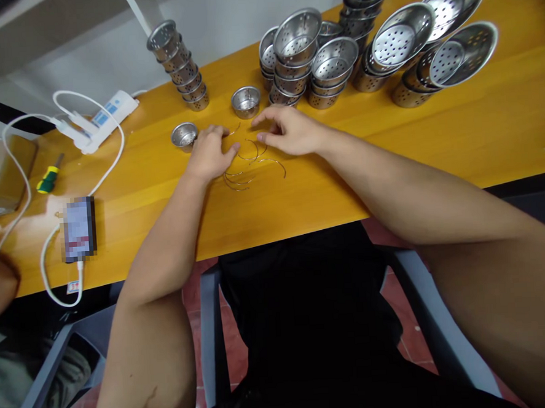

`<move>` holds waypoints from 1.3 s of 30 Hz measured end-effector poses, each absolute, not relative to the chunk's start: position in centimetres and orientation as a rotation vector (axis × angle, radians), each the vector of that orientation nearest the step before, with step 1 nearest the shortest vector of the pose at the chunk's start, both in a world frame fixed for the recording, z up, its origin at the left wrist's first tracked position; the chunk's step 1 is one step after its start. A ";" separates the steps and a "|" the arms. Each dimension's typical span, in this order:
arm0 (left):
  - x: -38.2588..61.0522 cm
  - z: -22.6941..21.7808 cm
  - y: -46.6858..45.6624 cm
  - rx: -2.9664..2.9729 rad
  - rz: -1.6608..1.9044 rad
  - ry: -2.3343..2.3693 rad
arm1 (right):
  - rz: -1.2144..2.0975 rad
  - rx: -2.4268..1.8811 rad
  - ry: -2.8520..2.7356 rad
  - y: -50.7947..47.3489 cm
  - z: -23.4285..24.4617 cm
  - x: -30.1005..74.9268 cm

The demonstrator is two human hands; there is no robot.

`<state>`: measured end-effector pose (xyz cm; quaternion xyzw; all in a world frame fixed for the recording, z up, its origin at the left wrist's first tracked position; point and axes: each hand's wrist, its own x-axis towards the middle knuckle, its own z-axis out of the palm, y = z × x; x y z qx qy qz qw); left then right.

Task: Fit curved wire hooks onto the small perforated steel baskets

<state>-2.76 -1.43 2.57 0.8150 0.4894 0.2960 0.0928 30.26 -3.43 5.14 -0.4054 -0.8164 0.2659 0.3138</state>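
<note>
My left hand (210,153) rests palm down on the table, thumb and fingers apart, close beside a small perforated metal cup (184,135). A short thin wire (235,130) lies at its fingertips; whether they touch it I cannot tell. Over the table to the right, my right hand (291,130) is open, thumb apart from the bent fingers, and no held thing shows. Between and below the hands lie several curved thin wires (273,161). Another small perforated cup (246,102) stands upright just behind the hands.
A leaning stack of small cups (178,65) stands at the back. Stacked perforated metal cups (297,39) fill the back right. At left are a power strip (105,122), a phone (79,229) on a white cable and a screwdriver (49,176). Someone's arm shows at far left.
</note>
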 end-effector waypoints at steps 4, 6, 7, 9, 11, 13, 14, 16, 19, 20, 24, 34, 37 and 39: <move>-3.4 3.1 -1.0 2.461 0.874 1.413 | 0.732 -1.049 -2.138 -3.6 5.4 30.3; -3.4 3.7 -1.3 2.476 0.836 1.374 | 0.783 -1.009 -2.145 -3.8 5.8 30.4; -3.2 4.2 -1.6 2.491 0.805 1.345 | 0.825 -0.980 -2.167 -4.0 6.2 30.6; -2.8 5.2 -2.4 2.530 0.707 1.277 | 0.922 -0.916 -2.253 -4.4 7.1 31.2; -2.1 6.3 -3.3 2.556 0.599 1.220 | 0.985 -0.849 -2.378 -4.8 8.0 32.0; -1.5 7.2 -4.3 2.570 0.516 1.190 | 0.993 -0.789 -2.487 -4.9 8.7 32.9; -1.1 7.6 -4.7 2.577 0.488 1.181 | 0.980 -0.769 -2.530 -4.8 8.9 33.3; -0.6 8.1 -5.4 2.583 0.453 1.157 | 0.940 -0.758 -2.588 -4.6 9.0 33.9; -0.2 8.6 -6.0 2.561 0.445 1.112 | 0.888 -0.794 -2.620 -4.4 8.9 33.8; -0.1 8.7 -6.1 2.552 0.445 1.099 | 0.884 -0.811 -2.620 -4.5 8.9 33.6; -0.1 8.8 -6.1 2.547 0.431 1.071 | 0.866 -0.860 -2.589 -5.0 8.9 32.5; 0.5 10.1 -7.0 2.546 0.356 1.107 | 0.480 -1.058 -2.806 -7.6 10.6 30.2; 0.7 10.3 -7.2 2.550 0.358 1.109 | 0.419 -1.162 -2.856 -8.6 11.3 29.5; 0.7 10.4 -7.3 2.545 0.363 1.107 | 0.368 -1.168 -2.896 -8.9 11.5 29.2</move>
